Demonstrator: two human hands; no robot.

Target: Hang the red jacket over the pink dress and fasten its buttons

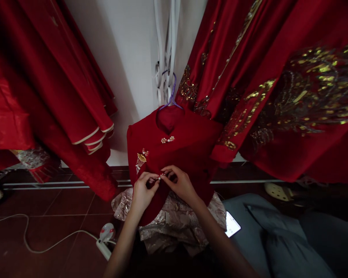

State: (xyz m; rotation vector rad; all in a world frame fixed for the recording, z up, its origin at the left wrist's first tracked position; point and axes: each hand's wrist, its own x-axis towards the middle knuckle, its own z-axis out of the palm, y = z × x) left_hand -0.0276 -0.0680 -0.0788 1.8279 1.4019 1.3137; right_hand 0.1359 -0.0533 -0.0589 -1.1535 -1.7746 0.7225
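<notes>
A sleeveless red top (188, 154) hangs on a purple hanger (172, 101) in front of me. Near its lower front, my left hand (145, 189) and my right hand (179, 183) meet at a small pearl-beaded fastener (159, 178). The thumb and forefinger of each hand pinch at it, one hand from either side. Higher on the chest sits a closed pearl fastener (167, 139). A gold fan-shaped ornament (141, 159) with beaded strands lies above my left hand. Below the top, a shiny pinkish patterned fabric (179, 224) bunches in folds.
Red garments (75, 85) hang at left, and sequined red garments (249, 96) at right. A white metal rack (165, 38) holds the hanger. On the floor lie a power strip (103, 249) and a white cable (55, 247). A lit phone (232, 224) rests beside grey-blue fabric (258, 227); a pale clog (278, 191) is behind.
</notes>
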